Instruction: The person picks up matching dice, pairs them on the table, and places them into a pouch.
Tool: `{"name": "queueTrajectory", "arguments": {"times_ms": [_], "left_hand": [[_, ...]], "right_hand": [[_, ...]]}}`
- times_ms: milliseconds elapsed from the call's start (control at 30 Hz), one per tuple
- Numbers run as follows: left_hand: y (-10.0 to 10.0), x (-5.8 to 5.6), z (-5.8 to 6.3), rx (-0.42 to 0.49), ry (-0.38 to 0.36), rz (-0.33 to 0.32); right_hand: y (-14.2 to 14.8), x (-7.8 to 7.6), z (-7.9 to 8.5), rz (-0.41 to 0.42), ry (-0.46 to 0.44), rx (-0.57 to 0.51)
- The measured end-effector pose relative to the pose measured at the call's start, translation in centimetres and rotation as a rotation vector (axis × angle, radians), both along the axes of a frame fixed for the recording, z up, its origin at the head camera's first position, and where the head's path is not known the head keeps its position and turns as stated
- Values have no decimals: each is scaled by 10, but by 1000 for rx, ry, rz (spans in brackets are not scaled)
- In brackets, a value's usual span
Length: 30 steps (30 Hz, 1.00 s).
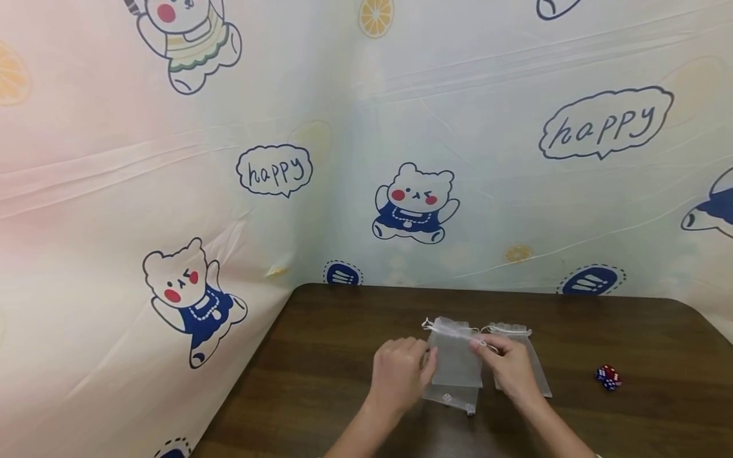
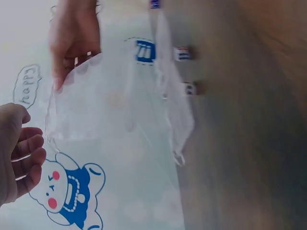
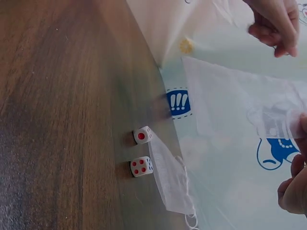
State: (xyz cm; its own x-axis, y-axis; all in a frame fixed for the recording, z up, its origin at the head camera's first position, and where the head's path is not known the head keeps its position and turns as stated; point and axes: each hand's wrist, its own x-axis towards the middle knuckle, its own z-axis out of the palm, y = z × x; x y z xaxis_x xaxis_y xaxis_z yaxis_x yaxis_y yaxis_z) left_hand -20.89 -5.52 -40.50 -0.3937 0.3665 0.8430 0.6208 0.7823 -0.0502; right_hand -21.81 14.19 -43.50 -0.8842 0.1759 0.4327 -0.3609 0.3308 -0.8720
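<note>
My right hand (image 1: 509,366) pinches the top edge of a sheer white drawstring bag (image 1: 456,362), which hangs upright above the table. On the bag's other side is my left hand (image 1: 399,372), its fingers loosely curled; in the left wrist view this hand (image 2: 21,153) holds nothing and stands apart from the bag. A second drawstring bag (image 3: 170,184) lies flat on the table. Beside it are two white dice, one showing a single red dot (image 3: 141,135), the other four (image 3: 140,166). A sheer layer shows below the held bag; I cannot tell whether it is another bag.
A small cluster of red and blue dice (image 1: 609,377) sits on the right of the brown wooden table (image 1: 321,356). Behind and to the left hangs a printed cloth (image 1: 338,210) with cartoon bears, meeting the table's edges.
</note>
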Motion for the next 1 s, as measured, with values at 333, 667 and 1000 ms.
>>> {"name": "queueTrajectory", "arguments": {"times_ms": [333,667,1000], "left_hand": [[1,-6,16,276,-370,-137],[-8,-5,13,13,-604,-71],[-7,-5,15,88,-689,-153]], "right_hand": [[-9,7,3,165,423,95],[-13,13,7,193,469,79],[-6,0,-14,59,235,117]]}}
